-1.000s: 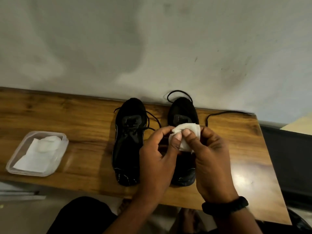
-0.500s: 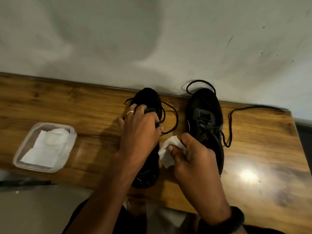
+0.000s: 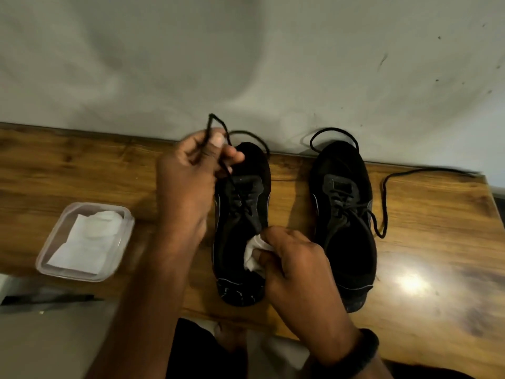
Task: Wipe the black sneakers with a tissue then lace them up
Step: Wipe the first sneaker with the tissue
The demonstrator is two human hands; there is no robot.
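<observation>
Closest in, the right hand [image 3: 295, 263], a dark band [image 3: 363, 351] on its wrist, reaches over the near edge of the wooden surface [image 3: 437, 242]; its fingers are curled around a crumpled white tissue [image 3: 252, 255], held at the right rim of the left sneaker [image 3: 240, 214] opening; that shoe sits heel toward the near edge, toe pointing at the wall; the right sneaker [image 3: 344, 220] stands just beside it, parallel, a strip of wood between them, its loose lace [image 3: 385, 212] trailing toward the right edge; right of it, open wood with a bright glare patch [image 3: 410, 283] runs to the corner; over on the left, a clear plastic container [image 3: 54, 258] of folded white tissues [image 3: 84, 242] sits near the front edge, well apart from the shoes; below that edge, pale floor [image 3: 41, 337]; further back, the left hand [image 3: 188, 170] hovers by the left sneaker's toe, fingers pinching a raised loop of black lace [image 3: 209, 124]; the far edge meets a plain, scuffed grey wall [image 3: 246, 64].
</observation>
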